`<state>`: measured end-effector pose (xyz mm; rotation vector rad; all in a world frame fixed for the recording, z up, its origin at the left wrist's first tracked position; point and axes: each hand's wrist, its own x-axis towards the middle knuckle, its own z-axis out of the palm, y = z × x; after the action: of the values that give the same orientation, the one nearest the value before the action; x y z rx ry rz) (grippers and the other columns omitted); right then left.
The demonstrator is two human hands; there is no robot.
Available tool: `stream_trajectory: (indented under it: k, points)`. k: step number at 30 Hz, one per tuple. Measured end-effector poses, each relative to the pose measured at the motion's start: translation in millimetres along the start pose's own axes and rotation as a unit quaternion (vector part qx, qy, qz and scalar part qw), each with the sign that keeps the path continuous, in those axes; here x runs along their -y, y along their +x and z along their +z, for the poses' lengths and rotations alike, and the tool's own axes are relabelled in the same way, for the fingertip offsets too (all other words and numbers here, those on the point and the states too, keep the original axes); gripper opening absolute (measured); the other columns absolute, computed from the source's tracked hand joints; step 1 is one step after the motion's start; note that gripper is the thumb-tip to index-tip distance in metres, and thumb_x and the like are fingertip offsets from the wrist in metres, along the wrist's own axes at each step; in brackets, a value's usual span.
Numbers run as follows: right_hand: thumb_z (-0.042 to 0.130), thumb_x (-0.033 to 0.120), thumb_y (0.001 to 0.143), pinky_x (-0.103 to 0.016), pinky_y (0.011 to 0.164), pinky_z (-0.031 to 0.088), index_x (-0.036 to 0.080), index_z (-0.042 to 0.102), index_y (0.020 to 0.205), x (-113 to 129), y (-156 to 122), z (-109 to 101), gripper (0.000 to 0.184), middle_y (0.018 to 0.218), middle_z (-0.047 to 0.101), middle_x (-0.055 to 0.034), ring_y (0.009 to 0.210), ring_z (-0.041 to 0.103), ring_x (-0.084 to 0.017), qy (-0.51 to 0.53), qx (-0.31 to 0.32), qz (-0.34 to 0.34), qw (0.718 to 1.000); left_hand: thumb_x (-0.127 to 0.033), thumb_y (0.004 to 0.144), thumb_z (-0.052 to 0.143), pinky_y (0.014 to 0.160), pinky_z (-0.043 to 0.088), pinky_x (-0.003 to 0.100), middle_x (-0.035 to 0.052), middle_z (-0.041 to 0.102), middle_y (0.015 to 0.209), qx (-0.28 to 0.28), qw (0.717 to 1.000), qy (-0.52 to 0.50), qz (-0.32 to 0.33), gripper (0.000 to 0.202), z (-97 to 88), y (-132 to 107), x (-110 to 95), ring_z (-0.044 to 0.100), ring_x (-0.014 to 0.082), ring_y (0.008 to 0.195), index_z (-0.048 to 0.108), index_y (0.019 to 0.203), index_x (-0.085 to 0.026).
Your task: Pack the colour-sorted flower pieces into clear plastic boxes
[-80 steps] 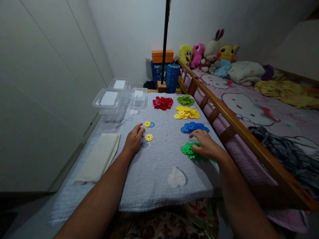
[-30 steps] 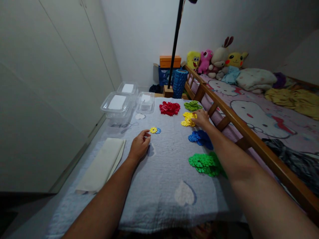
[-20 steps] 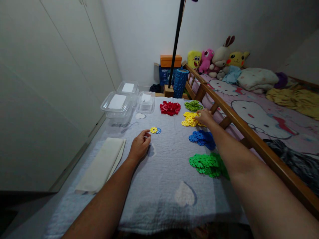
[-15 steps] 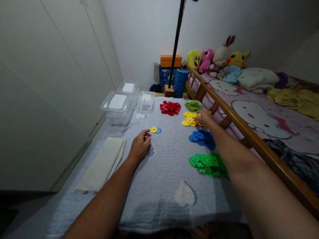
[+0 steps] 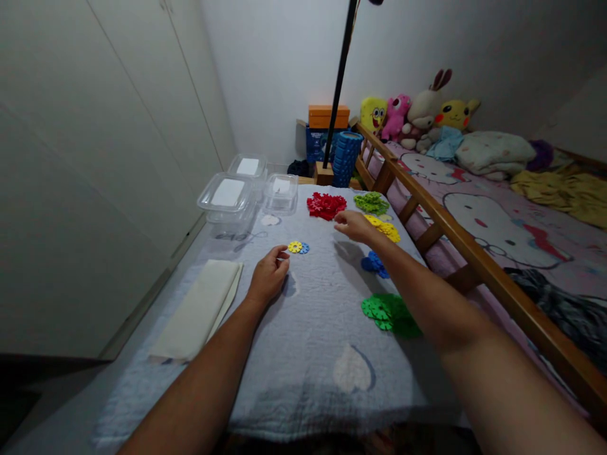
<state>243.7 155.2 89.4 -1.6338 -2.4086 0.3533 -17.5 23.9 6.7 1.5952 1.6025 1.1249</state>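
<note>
My left hand [image 5: 270,273] rests on the cloth, fingers loosely curved and a little apart, with nothing in them. Just beyond its fingertips lie a yellow flower-shaped disc [image 5: 294,247] and a blue flower-shaped disc [image 5: 305,248], side by side and touching or overlapping. My right hand [image 5: 351,225] hovers over the table between the red pile [image 5: 325,205] and the yellow pile [image 5: 386,229]. Its fingers are pinched together; whatever they hold is hidden. Under the right forearm, the blue pile [image 5: 374,263] and the green pile [image 5: 386,311] are partly covered. Light green pieces [image 5: 371,203] lie farther back.
Clear lidded plastic boxes [image 5: 226,193] stand at the back left. A folded cream cloth [image 5: 196,313] lies on the left side of the table. A wooden bed rail [image 5: 427,215] runs along the right. Behind the table are a dark pole [image 5: 337,82] and a blue foam roller [image 5: 345,158].
My right hand has left the yellow pile and moved left, above the cloth. My left hand has stayed beside the two discs. The view has shifted slightly.
</note>
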Motion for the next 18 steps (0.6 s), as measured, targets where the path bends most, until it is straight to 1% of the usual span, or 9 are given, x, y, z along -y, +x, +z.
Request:
stream_trajectory:
  k: [3, 6, 8, 10, 12, 15, 18]
  points:
    - [0.069, 0.022, 0.091, -0.029, 0.091, 0.048, 0.013, 0.075, 0.118, 35, 2, 21, 0.029, 0.118, 0.075, -0.0119, 0.105, 0.067, -0.022, 0.006, 0.061, -0.066, 0.996, -0.031, 0.087, 0.056, 0.078, 0.052, 0.032, 0.0072, 0.076, 0.106, -0.001, 1.0, -0.006, -0.003, 0.041, -0.2, 0, -1, 0.067, 0.018, 0.078, 0.065, 0.125, -0.018]
    - [0.073, 0.027, 0.089, -0.034, 0.1, 0.047, 0.012, 0.07, 0.129, 61, 2, 41, 0.043, 0.125, 0.071, -0.0156, 0.114, 0.064, -0.025, -0.015, 0.083, -0.091, 0.992, -0.03, 0.087, 0.057, 0.077, 0.052, 0.032, 0.0066, 0.076, 0.106, -0.002, 1.0, -0.008, -0.005, 0.041, -0.6, 0, -2, 0.066, 0.0172, 0.076, 0.065, 0.125, -0.019]
    - [0.075, 0.031, 0.088, -0.036, 0.104, 0.045, 0.012, 0.066, 0.135, 72, 2, 53, 0.052, 0.131, 0.067, -0.0183, 0.119, 0.061, -0.027, -0.029, 0.085, -0.085, 0.992, -0.029, 0.086, 0.057, 0.077, 0.052, 0.032, 0.0063, 0.076, 0.106, -0.005, 1.0, -0.007, -0.003, 0.04, -0.7, 0, -2, 0.066, 0.0168, 0.075, 0.066, 0.125, -0.019]
    - [0.075, 0.035, 0.088, -0.037, 0.106, 0.044, 0.014, 0.064, 0.138, 80, 1, 64, 0.056, 0.134, 0.063, -0.019, 0.122, 0.059, -0.028, -0.037, 0.081, -0.073, 0.993, -0.029, 0.086, 0.057, 0.076, 0.052, 0.032, 0.0064, 0.076, 0.105, -0.005, 1.0, -0.007, -0.001, 0.04, -0.6, 0, -2, 0.065, 0.0165, 0.074, 0.066, 0.124, -0.019]
    - [0.073, 0.038, 0.088, -0.037, 0.104, 0.044, 0.017, 0.065, 0.137, 86, 0, 72, 0.053, 0.134, 0.061, -0.0172, 0.123, 0.057, -0.029, -0.043, 0.074, -0.059, 0.995, -0.029, 0.086, 0.057, 0.076, 0.052, 0.032, 0.0065, 0.076, 0.106, -0.002, 1.0, -0.01, -0.002, 0.041, -0.3, 0, -1, 0.065, 0.0161, 0.072, 0.065, 0.125, -0.019]
    - [0.07, 0.04, 0.089, -0.037, 0.1, 0.046, 0.023, 0.069, 0.13, 93, -1, 80, 0.044, 0.132, 0.06, -0.0136, 0.121, 0.056, -0.029, -0.045, 0.066, -0.034, 0.996, -0.029, 0.087, 0.057, 0.077, 0.053, 0.032, 0.0066, 0.076, 0.106, 0.003, 1.0, -0.012, -0.003, 0.04, 0.1, 1, -1, 0.066, 0.016, 0.073, 0.065, 0.125, -0.018]
    - [0.07, 0.039, 0.089, -0.036, 0.098, 0.046, 0.024, 0.07, 0.127, 97, -3, 83, 0.041, 0.13, 0.061, -0.012, 0.119, 0.056, -0.028, -0.037, 0.059, -0.021, 0.997, -0.028, 0.088, 0.056, 0.079, 0.053, 0.032, 0.007, 0.076, 0.107, 0.003, 1.0, -0.011, -0.004, 0.041, 0.4, 1, 0, 0.066, 0.0162, 0.075, 0.064, 0.126, -0.018]
